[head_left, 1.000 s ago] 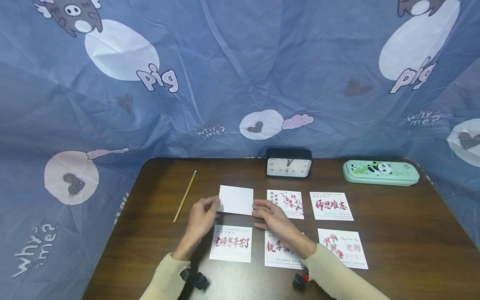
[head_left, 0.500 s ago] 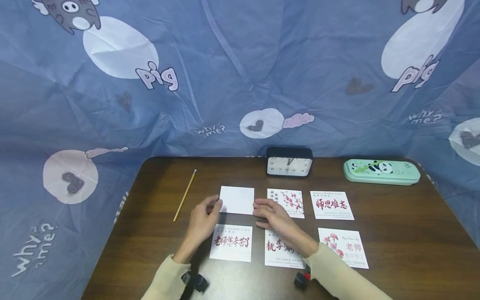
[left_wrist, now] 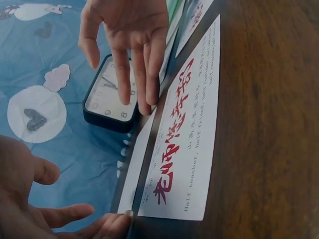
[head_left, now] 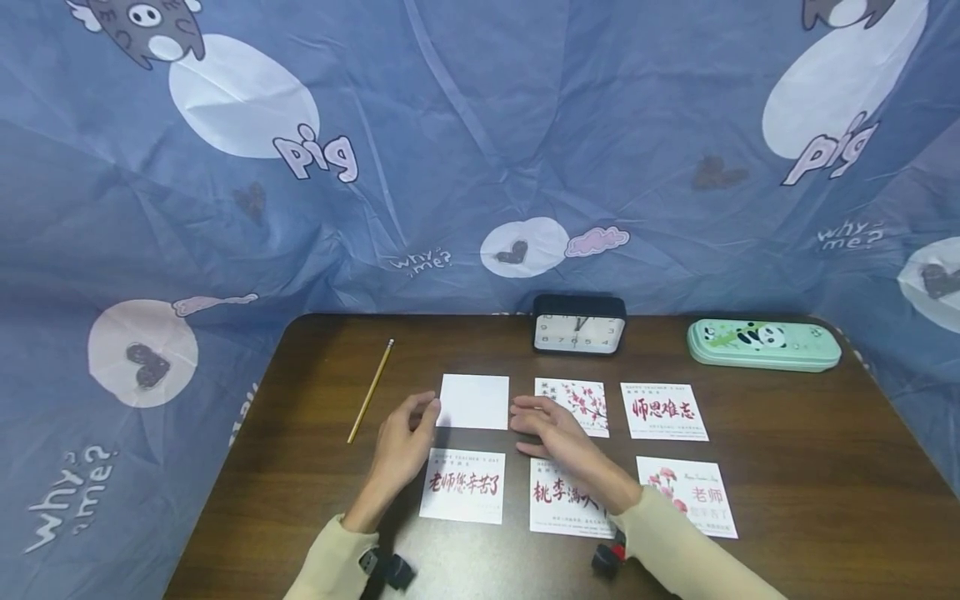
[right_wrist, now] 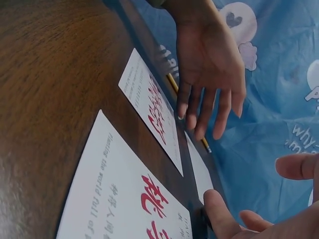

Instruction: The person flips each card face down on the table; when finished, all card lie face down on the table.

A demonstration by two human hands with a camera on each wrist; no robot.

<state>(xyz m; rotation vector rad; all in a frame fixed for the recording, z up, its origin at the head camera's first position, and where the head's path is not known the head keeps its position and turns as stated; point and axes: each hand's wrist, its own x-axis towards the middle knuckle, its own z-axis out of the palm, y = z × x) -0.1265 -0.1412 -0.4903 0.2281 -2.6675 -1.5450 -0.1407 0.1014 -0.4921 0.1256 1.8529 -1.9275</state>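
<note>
A blank white card (head_left: pixel 474 402) lies flat on the table, left end of the back row of cards. My left hand (head_left: pixel 405 437) rests beside its left edge, thumb and fingers relaxed and spread apart. On the other side my right hand (head_left: pixel 557 435) hovers off the card's right edge, fingers loosely extended with nothing in them. It partly covers a plum-blossom card (head_left: pixel 585 402) and a red-lettered card (head_left: pixel 562 504) in the front row. Another red-lettered card (head_left: pixel 462 487) lies just in front of the blank one. Both wrist views show hands with parted fingers.
A lettered card (head_left: pixel 663 411) and a carnation card (head_left: pixel 678 492) lie to the right. A yellow pencil (head_left: pixel 371 390) lies left of my left hand. Along the back stand a black clock (head_left: pixel 579 325) and a green panda pencil case (head_left: pixel 763 345). A patterned blue cloth (head_left: pixel 450 167) hangs behind.
The blank card's near edge has settled onto the table. Both hands have drawn slightly outward from its sides and let it go. The other cards stay where they were.
</note>
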